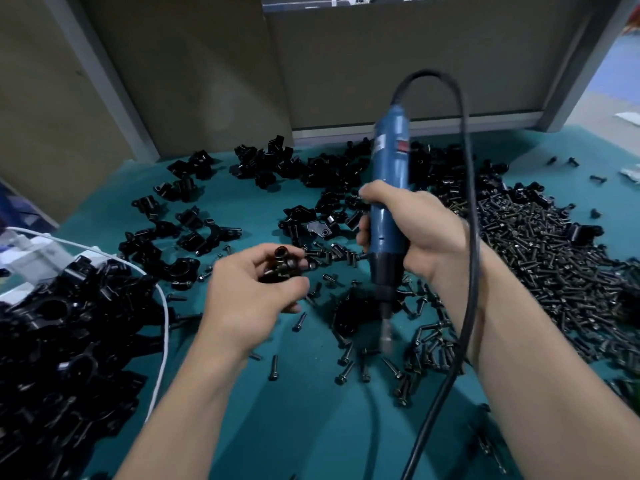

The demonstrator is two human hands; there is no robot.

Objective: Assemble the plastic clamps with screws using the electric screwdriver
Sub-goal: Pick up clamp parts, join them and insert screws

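Near left, we see a clamp heap (62, 341), too many to count. Our left hand (249, 289) pinches one clamp (282, 266) above the table (311, 427), whose teal surface gives moving room between our forearms. Our right hand (408, 233) grips the one electric screwdriver (388, 188), bit down. Uncountable screws (540, 258) heap right.

One electric screwdriver (388, 202), one black cord (467, 237) and one white cable (162, 306), at nine o'clock, were there, with two hands: left hand (249, 292), right hand (415, 233). Clamps (62, 341), and screws (540, 258) at three o'clock, were beyond counting.
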